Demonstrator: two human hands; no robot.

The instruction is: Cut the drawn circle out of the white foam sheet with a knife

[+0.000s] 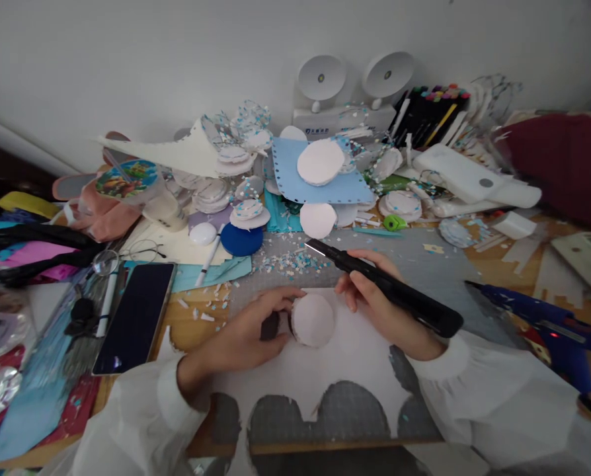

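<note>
My left hand [246,330] rests on a white sheet [325,377] that has round pieces cut from its edges, and its fingers are closed round a white foam disc [313,319]. My right hand [385,311] grips a long black pen-shaped cutter [382,285], its metal tip pointing up and left, above the disc. The sheet lies on a grey cutting mat [414,258]. White sleeves cover both wrists.
A dark phone [137,314] lies at the left beside glasses [127,256]. Stacks of white discs [248,213], a blue perforated sheet [288,173], markers [432,112] and paper scraps crowd the back. A blue glue gun [548,317] lies at the right.
</note>
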